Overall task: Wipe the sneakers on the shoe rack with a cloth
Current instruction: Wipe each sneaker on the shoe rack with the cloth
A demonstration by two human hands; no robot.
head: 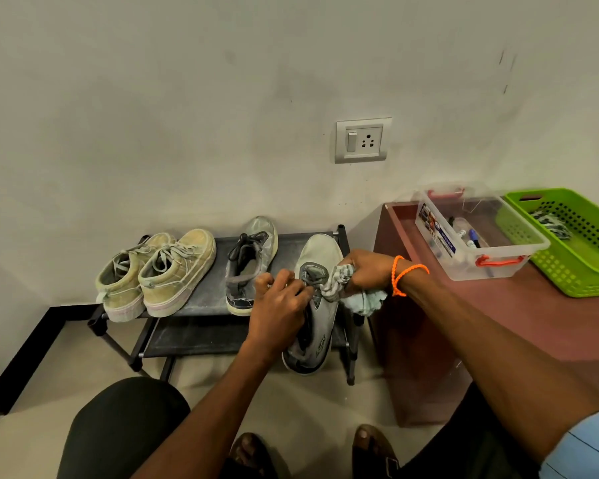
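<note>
Clearly, the left hand gripped the grey mesh sneaker at the black shoe rack's right edge, steadying it while the right hand clenched the bunched pale striped cloth against it

Wall: off-white, scuffed, upper frame. Switch-and-socket plate: centre. Floor: pale tile, black skirting at left. Bench: reddish-brown, right.
</note>
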